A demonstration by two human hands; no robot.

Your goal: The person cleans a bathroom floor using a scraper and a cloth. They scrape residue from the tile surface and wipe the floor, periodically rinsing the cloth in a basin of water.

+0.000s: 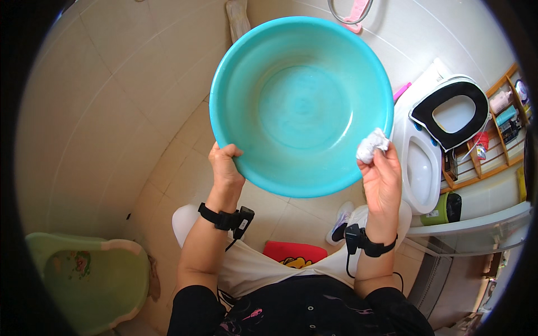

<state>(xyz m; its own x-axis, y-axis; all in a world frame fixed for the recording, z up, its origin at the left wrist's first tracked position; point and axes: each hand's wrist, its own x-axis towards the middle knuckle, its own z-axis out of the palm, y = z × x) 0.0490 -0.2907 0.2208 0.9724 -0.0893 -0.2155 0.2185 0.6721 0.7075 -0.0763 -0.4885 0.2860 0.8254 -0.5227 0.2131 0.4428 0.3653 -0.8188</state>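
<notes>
A large turquoise plastic basin [302, 109] is held up before me, its inside facing me and its base lightly stained. My left hand [225, 164] grips the rim at the lower left, thumb over the edge. At the lower right, my right hand [382, 172] pinches a crumpled white cloth [373, 145] against the basin's rim. How far the fingers of this hand reach behind the rim is hidden.
A white toilet [422, 172] with its black-covered seat raised stands right, beside a wooden shelf rack [479, 166] and a green bin [437, 214]. Lower left is a green baby bathtub [96, 285]. A red item [294, 250] lies between my legs. Tiled wall [105, 105] rises left.
</notes>
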